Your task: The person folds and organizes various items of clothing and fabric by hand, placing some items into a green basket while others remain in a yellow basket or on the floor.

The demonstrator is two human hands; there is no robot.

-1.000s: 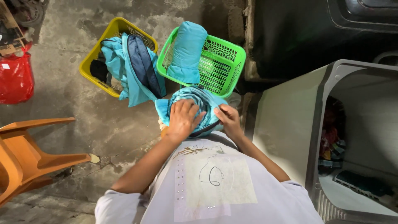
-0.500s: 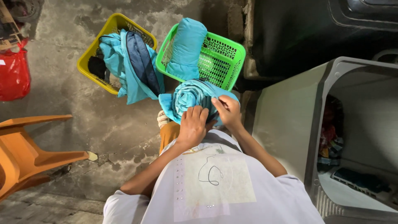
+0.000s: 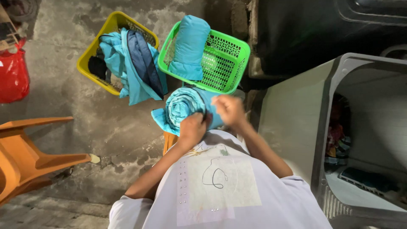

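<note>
A light blue garment [image 3: 183, 108], rolled into a tight bundle, is held in front of my chest. My left hand [image 3: 193, 128] grips the roll from below at its near side. My right hand [image 3: 228, 109], blurred, presses on the roll's right end. Just beyond it stands a green basket [image 3: 224, 63] with one rolled light blue garment [image 3: 189, 46] lying in it. To its left a yellow basket [image 3: 91, 53] holds loose light blue and dark blue clothes [image 3: 135, 68] that spill over its rim.
An orange plastic chair [image 3: 29, 152] lies at the left. A red bag [image 3: 13, 76] sits at the far left edge. A pale grey open-topped appliance [image 3: 296, 123] stands at the right with clothes inside. The floor is rough concrete.
The garment has been rolled tighter into a round bundle. My left hand slid from the top of it to its near underside, and my right hand moved onto its right end.
</note>
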